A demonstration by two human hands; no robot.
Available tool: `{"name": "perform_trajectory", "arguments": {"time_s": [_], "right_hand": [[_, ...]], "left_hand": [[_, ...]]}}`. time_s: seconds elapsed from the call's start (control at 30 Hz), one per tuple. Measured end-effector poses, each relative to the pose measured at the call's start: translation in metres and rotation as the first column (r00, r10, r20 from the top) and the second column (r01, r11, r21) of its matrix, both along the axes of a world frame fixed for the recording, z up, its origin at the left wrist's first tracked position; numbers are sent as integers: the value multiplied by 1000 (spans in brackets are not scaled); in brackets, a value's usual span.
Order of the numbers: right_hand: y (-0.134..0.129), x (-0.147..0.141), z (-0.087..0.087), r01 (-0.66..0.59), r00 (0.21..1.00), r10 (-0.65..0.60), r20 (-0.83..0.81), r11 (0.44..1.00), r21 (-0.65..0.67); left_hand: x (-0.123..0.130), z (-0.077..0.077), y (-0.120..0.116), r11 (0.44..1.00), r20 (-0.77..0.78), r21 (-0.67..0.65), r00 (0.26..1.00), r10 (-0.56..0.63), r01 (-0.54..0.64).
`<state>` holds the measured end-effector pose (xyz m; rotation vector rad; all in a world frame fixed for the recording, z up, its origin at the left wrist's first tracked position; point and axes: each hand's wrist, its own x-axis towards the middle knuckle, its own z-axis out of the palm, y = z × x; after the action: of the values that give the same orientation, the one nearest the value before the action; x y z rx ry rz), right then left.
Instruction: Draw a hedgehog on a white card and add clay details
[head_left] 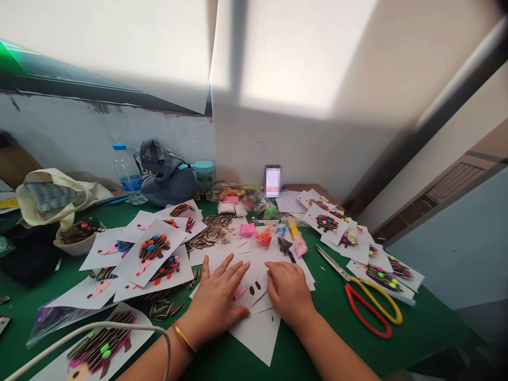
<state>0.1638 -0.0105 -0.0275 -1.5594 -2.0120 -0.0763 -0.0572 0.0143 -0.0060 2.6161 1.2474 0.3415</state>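
My left hand (218,293), with a gold bangle (184,336) at the wrist, lies flat with fingers spread on a white sheet (257,338). My right hand (291,292) rests on the sheets with fingers curled together; whether something small is in them is hidden. Between the hands shows a partly made hedgehog picture (251,276), with a dotted outline, a pink face partly covered by my left hand, and two dark ovals. Just beyond lie lumps of clay: pink (247,229), red (263,237), blue (281,230) and black (284,244).
Sunflower seeds (208,233) are heaped behind my left hand. Finished hedgehog pictures (153,251) overlap at left, with more pictures (351,238) at right. Open scissors (353,280) lie right. A bottle (130,177), grey bag (166,177) and phone (273,181) stand behind. A white cable (91,328) crosses front left.
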Motion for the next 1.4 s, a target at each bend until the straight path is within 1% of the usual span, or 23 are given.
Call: {"name": "perform_trajectory", "arguments": {"time_s": [0.1, 0.2, 0.3, 0.47, 0.57, 0.63, 0.73, 0.8, 0.87, 1.03, 1.13, 1.4], "right_hand": [[1, 1, 1, 13, 1000, -12, -18, 1000, 20], [2, 2, 0, 14, 1000, -14, -23, 1000, 7], [3, 2, 0, 0, 1000, 0, -16, 1000, -28], [4, 3, 0, -87, 996, 87, 0, 994, -69], [4, 3, -2, -79, 997, 80, 13, 994, -76], [4, 3, -4, -60, 998, 61, 16, 995, -76], [5, 4, -7, -48, 999, 49, 17, 996, -75], [6, 4, -8, -47, 999, 48, 13, 996, -72], [6, 4, -8, -49, 999, 49, 3, 997, -66], [7, 4, -8, -52, 999, 51, -15, 997, -53], [7, 4, -8, -59, 998, 58, -17, 997, -50], [7, 3, -8, -64, 998, 63, -23, 997, -38]], "left_hand": [[-2, 0, -1, 999, 10, -39, 1000, 4, -3], [-3, -1, -3, 998, 8, -69, 1000, 3, -3], [-2, -2, -3, 998, -1, -53, 1000, 19, -19], [-2, -8, 0, 1000, 12, -23, 1000, 19, -19], [-2, -7, 0, 1000, 22, 3, 1000, 16, -16], [0, -4, -1, 1000, 30, 25, 1000, -6, 5], [3, 1, -5, 994, 42, 57, 994, -97, 94], [5, 3, -8, 985, 41, 75, 986, -161, 158], [7, 2, -9, 978, 30, 87, 981, -193, 190], [7, -2, -9, 975, 21, 112, 980, -198, 194], [6, -4, -9, 973, 17, 99, 978, -210, 207], [6, -10, -9, 978, 6, 103, 983, -184, 182]]}}
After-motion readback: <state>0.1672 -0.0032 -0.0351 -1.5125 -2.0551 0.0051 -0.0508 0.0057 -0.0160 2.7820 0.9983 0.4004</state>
